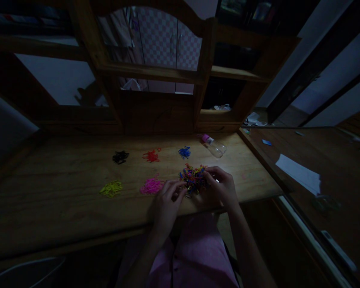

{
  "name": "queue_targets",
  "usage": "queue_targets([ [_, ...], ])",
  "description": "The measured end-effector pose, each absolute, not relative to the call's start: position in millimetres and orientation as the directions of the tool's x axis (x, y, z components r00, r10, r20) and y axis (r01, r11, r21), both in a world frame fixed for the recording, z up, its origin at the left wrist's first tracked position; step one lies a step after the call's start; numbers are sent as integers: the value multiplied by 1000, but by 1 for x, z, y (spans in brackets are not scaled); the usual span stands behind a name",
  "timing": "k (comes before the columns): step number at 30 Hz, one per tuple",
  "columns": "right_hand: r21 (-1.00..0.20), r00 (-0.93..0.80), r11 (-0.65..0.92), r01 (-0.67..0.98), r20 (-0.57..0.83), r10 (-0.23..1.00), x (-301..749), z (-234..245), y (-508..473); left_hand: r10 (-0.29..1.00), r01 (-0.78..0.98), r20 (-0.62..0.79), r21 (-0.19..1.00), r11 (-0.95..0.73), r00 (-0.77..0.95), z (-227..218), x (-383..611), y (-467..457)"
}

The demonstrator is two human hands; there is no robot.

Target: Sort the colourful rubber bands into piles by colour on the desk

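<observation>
A mixed heap of coloured rubber bands [192, 177] lies on the wooden desk [78, 200] near its front edge. My left hand [167, 202] rests at the heap's left side, fingers curled and touching the bands. My right hand [220, 188] is at the heap's right side, fingers bent into the bands. Sorted small piles lie farther out: black [120, 157], red [151, 155], blue [184, 152], yellow [111, 188] and pink [151, 186]. The light is dim and what either hand pinches is unclear.
A clear plastic bottle with a pink cap [214, 146] lies on its side behind the heap. A wooden shelf unit [156, 72] rises at the desk's back. To the right a second surface carries a white paper [300, 174].
</observation>
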State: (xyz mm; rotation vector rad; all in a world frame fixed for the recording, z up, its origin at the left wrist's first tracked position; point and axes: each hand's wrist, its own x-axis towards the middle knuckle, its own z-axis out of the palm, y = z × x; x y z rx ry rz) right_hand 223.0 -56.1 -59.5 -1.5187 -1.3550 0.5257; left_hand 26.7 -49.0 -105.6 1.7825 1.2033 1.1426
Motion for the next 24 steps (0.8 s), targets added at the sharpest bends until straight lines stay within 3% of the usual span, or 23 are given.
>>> queue_targets([
  [6,-692,138,245,679,449,883,225,-55,11,938,415,293,842,-345,185,-98,24,-50],
  [11,-587,-38,297,753,412,911,228,-58,41,942,404,285,852,-333,176,-94,22,-51],
  [18,-587,-69,301,751,384,921,245,-46,0,947,396,256,863,-314,194,-93,22,-49],
  [24,-508,-176,335,793,336,925,245,-58,-11,951,417,234,858,-300,203,-92,23,-49],
])
